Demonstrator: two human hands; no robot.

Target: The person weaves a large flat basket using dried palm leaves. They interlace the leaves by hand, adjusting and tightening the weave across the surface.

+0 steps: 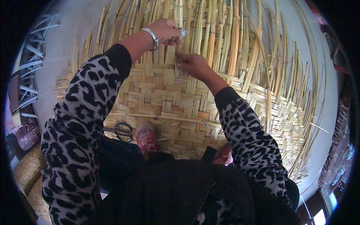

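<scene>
A half-woven mat [161,90] of flat, straw-coloured strips spreads out below me, its unwoven ends fanning toward the far side. My left hand [165,32], with a silver bangle at the wrist and a ring, is closed around an upright reed strip [179,15] at the edge of the weave. Nearer to me and slightly to the right, my right hand [195,66] has its fingers pinched together on a strip in the same row. The fingers cover the exact spot where each strip is gripped.
Black-handled scissors [123,132] lie on the mat beside my left red shoe [146,137]; my right shoe [224,155] rests on it too. A loose thin strip [161,118] crosses the weave. Long loose reeds [268,75] lean at the right. Woven rolls [28,168] stand at the left.
</scene>
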